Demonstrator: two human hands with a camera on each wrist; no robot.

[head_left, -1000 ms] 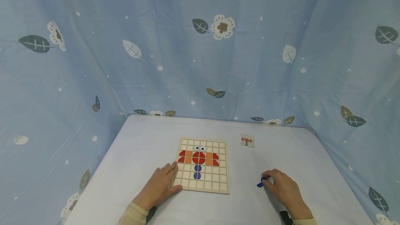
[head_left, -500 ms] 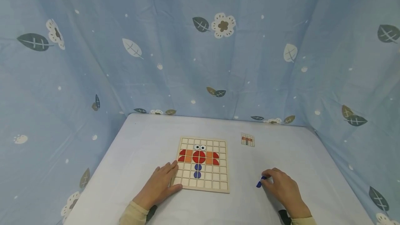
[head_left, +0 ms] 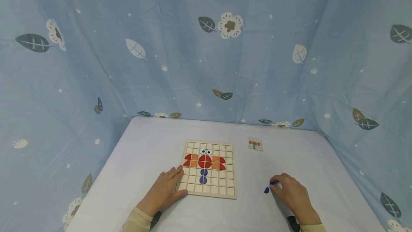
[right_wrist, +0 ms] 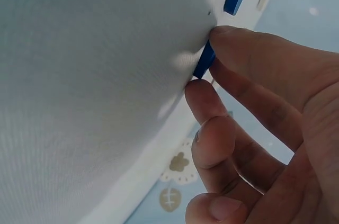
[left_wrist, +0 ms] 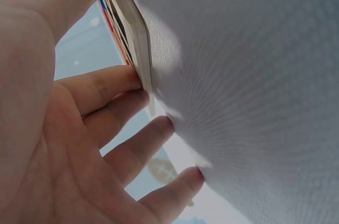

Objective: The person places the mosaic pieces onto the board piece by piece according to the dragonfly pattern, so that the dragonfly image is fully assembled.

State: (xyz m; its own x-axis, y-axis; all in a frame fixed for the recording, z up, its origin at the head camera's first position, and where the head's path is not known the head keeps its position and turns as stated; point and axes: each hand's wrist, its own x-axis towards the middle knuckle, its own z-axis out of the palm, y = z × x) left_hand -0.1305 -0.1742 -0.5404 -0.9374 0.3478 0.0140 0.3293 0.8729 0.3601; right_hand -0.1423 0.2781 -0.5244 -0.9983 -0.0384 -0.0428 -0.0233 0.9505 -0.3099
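A square wooden grid board (head_left: 210, 190) lies on the table, with red, orange and blue flat pieces and two eye pieces in its cells. My left hand (head_left: 165, 189) rests at its near left corner, fingers along the left edge and thumb at the front edge; in the left wrist view the fingers (left_wrist: 119, 83) are nearly straight. To the right of the board, my right hand (head_left: 291, 194) pinches a small blue half-round piece (right_wrist: 205, 61) between thumb and fingers, low over the cloth. A second blue half-round piece (head_left: 266, 190) lies on the table just left of that hand.
A small picture card (head_left: 255, 144) with a similar pattern lies beyond the right hand, right of the board. White cloth covers the table (head_left: 154, 135). A blue patterned curtain (head_left: 180, 63) stands behind it and along both sides.
The two blue pieces, joined or overlapping earlier, now lie slightly apart, with one loose on the table. The left hand and the board keep their place.
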